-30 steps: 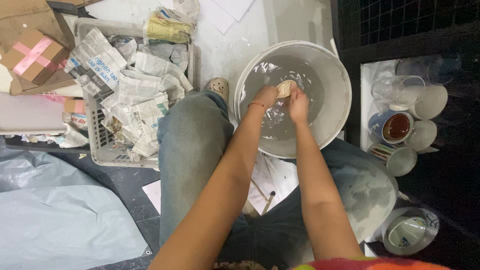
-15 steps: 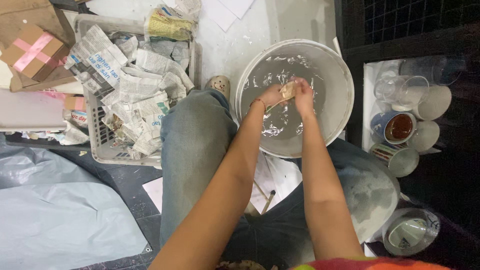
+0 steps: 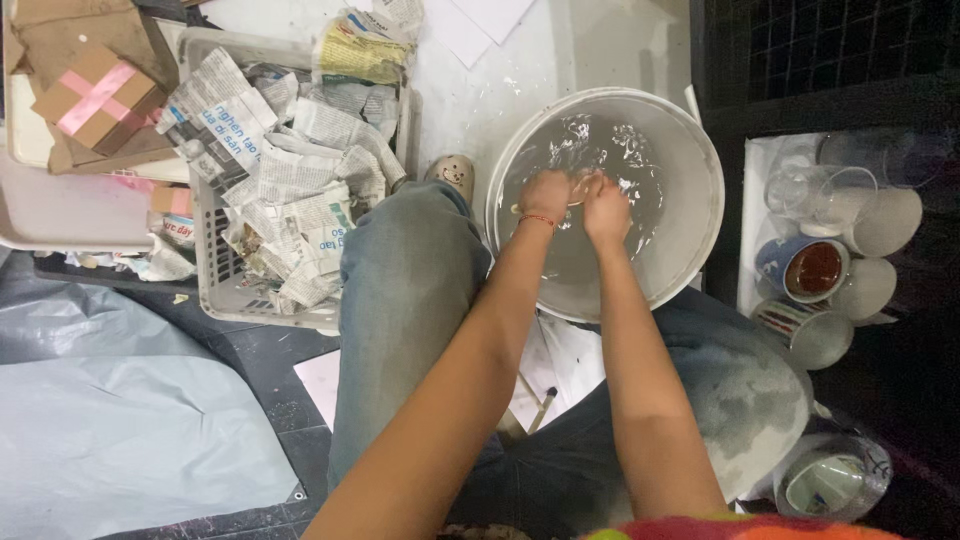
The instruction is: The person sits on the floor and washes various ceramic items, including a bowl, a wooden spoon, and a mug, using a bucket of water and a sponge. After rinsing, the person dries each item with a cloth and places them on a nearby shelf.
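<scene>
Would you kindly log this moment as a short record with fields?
Left hand: in the white basin, fingers curled, touching the right hand
Right hand: in the basin, closed; whether it holds anything cannot be told
Basin contents: greyish water
Left of knees: crate of crumpled newspaper
Right of basin: cups and glasses on a tray

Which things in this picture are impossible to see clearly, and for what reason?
Head view, the only one:
- Whatever the left hand and right hand hold: hidden by the fingers and cloudy water in the white basin.
- Basin bottom: hidden by grey water.
- Basket contents below: covered by crumpled newspaper.
- Cups at right: partly lost in dark shadow.
- Container bottom right: blurred.
</scene>
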